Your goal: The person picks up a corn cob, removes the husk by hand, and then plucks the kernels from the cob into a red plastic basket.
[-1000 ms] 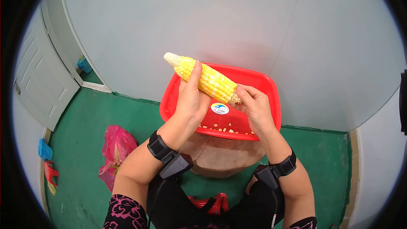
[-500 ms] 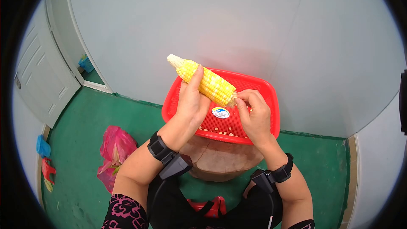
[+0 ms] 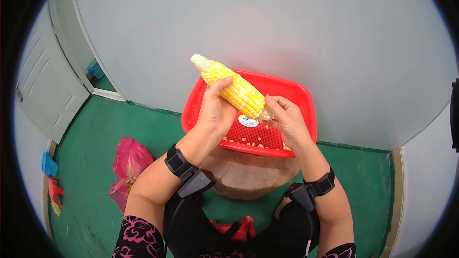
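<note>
A yellow ear of corn (image 3: 234, 87) slants across the head view above the red basket (image 3: 311, 114). Its pale tip at the upper left and its butt end at the lower right are bare of full kernels. My left hand (image 3: 217, 107) is closed around the middle of the ear, thumb on top. Thumb and index finger of my right hand (image 3: 287, 117) pinch at the kernels near the butt end; any loose kernel between them is too small to see. Several loose kernels (image 3: 259, 139) lie along the basket's near side, close to a white label (image 3: 248, 121).
Under the basket stands a round brown stump-like block (image 3: 248, 174). A pink plastic bag (image 3: 131, 160) lies on the green floor to the left. A red stool (image 3: 246, 229) shows between the legs. A pale wall (image 3: 267, 24) rises behind the basket.
The ear of corn has shifted slightly, and my right hand has turned a little around its butt end. More of the bare cob shows there. The view has tilted slightly.
</note>
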Available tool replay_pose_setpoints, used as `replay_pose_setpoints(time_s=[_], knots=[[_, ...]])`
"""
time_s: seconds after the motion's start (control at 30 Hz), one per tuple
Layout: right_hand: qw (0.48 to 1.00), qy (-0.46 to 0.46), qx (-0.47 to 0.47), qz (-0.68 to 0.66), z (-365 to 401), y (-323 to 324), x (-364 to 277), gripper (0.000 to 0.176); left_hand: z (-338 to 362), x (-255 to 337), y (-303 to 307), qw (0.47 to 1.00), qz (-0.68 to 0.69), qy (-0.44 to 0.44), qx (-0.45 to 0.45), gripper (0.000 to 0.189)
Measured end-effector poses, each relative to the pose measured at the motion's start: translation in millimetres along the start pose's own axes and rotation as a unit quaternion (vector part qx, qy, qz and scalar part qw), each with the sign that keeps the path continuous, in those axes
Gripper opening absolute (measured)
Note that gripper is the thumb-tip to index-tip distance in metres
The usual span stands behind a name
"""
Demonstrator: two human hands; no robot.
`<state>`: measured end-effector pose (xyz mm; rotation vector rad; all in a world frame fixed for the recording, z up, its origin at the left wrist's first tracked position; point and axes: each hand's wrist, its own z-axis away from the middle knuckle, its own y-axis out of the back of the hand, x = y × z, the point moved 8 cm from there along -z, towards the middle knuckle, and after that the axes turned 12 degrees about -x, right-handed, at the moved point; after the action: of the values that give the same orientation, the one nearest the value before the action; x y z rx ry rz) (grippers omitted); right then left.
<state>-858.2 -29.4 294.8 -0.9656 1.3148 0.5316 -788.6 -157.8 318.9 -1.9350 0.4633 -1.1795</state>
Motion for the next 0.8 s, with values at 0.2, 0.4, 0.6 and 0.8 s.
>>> replay_pose_setpoints(time_s=[0.2, 0.4, 0.6, 0.8], knots=[[0.999, 0.030, 0.024, -0.004, 3.5, 5.4, -0.6, 0.027, -0.9, -7.6, -1.1, 0.999, 0.046, 0.007, 0.014, 0.030], [0.992, 0.082, 0.061, 0.080, 12.0, 10.7, -12.8, 0.018, -3.8, -15.2, 0.8, 0.999, 0.050, 0.009, 0.011, 0.028], [0.951, 0.137, 0.094, 0.260, 15.3, 7.0, -22.6, 0.013, -2.4, -7.6, 0.3, 0.999, 0.003, -0.036, 0.002, 0.028], [0.980, 0.137, 0.040, 0.136, 10.9, 2.3, -22.0, 0.009, -3.8, -2.8, -2.3, 0.999, 0.037, -0.017, -0.007, 0.029]])
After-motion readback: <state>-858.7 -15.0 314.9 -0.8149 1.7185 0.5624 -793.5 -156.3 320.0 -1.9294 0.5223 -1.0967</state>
